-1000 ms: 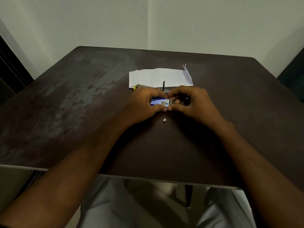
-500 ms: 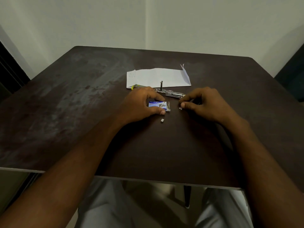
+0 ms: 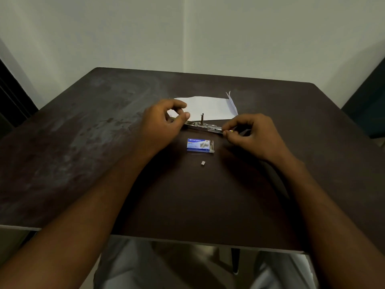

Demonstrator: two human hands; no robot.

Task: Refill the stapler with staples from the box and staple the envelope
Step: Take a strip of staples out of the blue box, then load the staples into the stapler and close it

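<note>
Staple box [image 3: 198,145]: blue, lying flat mid-table, flap at its right end open. A second ago both hands were on it, and half a second ago only the left. Now nothing touches it.

Left hand [image 3: 164,124]: it has left the box and gone farther off to the left end of the stapler [image 3: 205,127]. The fingers are curled in a C with the thumb tip against that end. From where I stand I cannot tell whether it actually grips.

Right hand [image 3: 250,134]: thumb and forefinger are pinched on a small pale strip of staples [image 3: 228,132]. It has carried the strip from beside the box to the stapler's right end.

Stapler: opened out flat, lying left to right just beyond the box, with a short post standing up at its middle.

Envelope [image 3: 208,108]: white, flat on the table [image 3: 83,163] just beyond the stapler, untouched and not yet stapled.

Loose clump of staples [image 3: 203,163]: lying alone on the near side of the box, where it was before.

Reading: fetching from the box looks finished and loading looks to be starting. I'd judge the next need is to steady the stapler and lay the strip squarely into its channel
</note>
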